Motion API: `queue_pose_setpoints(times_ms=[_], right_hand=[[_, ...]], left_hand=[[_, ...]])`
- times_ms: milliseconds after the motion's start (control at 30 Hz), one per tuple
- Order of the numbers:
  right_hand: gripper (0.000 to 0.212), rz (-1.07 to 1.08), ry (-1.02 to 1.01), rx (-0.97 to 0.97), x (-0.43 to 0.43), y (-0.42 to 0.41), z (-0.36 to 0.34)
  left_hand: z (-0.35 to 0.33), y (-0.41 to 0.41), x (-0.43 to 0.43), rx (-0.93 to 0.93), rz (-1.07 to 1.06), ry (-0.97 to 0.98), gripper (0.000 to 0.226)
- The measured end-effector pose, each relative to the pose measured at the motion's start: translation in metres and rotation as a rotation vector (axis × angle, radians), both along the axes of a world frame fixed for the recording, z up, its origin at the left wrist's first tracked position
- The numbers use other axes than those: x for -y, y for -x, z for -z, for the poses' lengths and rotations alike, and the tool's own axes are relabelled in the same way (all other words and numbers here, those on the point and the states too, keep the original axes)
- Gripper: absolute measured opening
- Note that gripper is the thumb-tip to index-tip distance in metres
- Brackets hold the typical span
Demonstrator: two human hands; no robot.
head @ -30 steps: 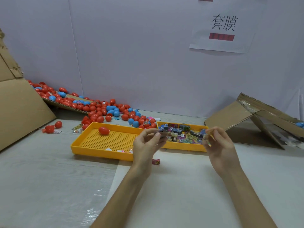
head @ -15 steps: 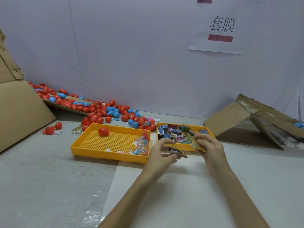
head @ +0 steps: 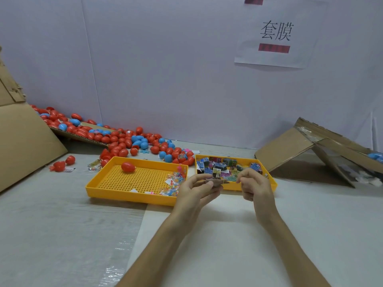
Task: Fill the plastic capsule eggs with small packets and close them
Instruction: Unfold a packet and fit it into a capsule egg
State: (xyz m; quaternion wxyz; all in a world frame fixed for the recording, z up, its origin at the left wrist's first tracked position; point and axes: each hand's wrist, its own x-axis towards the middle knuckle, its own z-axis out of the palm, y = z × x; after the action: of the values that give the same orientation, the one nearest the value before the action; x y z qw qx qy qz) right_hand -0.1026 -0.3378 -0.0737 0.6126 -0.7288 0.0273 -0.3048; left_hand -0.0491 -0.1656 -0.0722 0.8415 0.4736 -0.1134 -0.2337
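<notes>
1. Capsule eggs (head: 128, 141), red and blue, lie in a big heap well beyond the fingers and to their left, along the wall. Neither hand has an egg.
2. The left hand (head: 194, 189) pinches a brown packet (head: 215, 181) between thumb and fingers. The right hand (head: 256, 186) is just beside it with its fingers curled and the tips of thumb and forefinger close together. I cannot tell if it holds something, because this part is too small to see.
3. What could go wrong, in my judgement:
   - The packet looks wide and crumpled. If it is not folded small enough, the egg halves may not snap closed.
   - An egg must be fetched from far away, and a light pinch could drop the packet during the reach.
   - The eggs are round and may roll away when the heap is disturbed.
4. The right tray (head: 232, 186), directly behind the fingers, is full of printed packets (head: 219, 166).
5. The left tray (head: 132, 198), to the left of the fingers, has a perforated floor. It holds one red egg (head: 127, 167) at its far end and small clear bags (head: 174, 181) with colourful pieces at the end nearest the fingers.
</notes>
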Motion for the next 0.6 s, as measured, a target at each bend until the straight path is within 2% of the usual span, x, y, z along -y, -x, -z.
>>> queue_pose_setpoints(times_ms=[100,167,367,500,600], right_hand=[[0.014,0.034,0.247,0.078,-0.007,0.002,0.003],[0.018,0.076,0.329,0.084,-0.012,0.001,0.006],[0.019,0.214,0.384,0.143,-0.020,-0.001,0.007],[0.026,0.275,0.446,0.191,-0.021,-0.001,0.009],[0.019,0.285,0.511,0.250,-0.027,-0.001,0.010]], left_hand=[[0.000,0.000,0.000,-0.001,-0.014,0.017,0.024],[-0.001,0.000,0.000,0.009,-0.009,0.025,0.026],[0.001,-0.002,0.001,-0.023,-0.044,0.032,0.021],[0.001,-0.002,0.000,-0.052,-0.061,0.046,0.029],[0.001,-0.002,0.000,-0.043,-0.085,0.035,0.030]])
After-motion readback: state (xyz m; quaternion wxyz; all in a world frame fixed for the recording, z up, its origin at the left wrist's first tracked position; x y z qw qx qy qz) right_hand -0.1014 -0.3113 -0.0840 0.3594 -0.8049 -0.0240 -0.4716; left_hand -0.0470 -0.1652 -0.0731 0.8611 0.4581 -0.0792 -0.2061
